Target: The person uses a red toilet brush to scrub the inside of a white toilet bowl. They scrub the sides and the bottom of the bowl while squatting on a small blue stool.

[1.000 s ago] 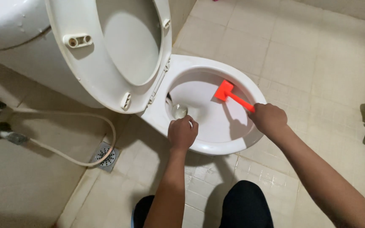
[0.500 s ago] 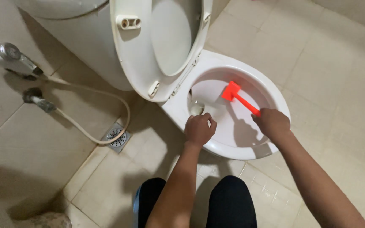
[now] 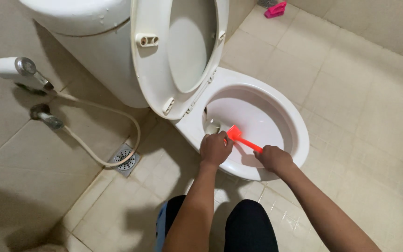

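My right hand (image 3: 273, 158) was closed around the handle of the red brush (image 3: 239, 136), whose head lay inside the white toilet bowl (image 3: 295, 126) at about 10 o'clock from that hand, while my left hand (image 3: 215, 148), curled into a fist, rested on the bowl's near rim just beside the brush head.

Right hand (image 3: 272, 158) holds red brush (image 3: 241, 137); left hand (image 3: 214, 148) seemingly on toilet rim (image 3: 299, 135).
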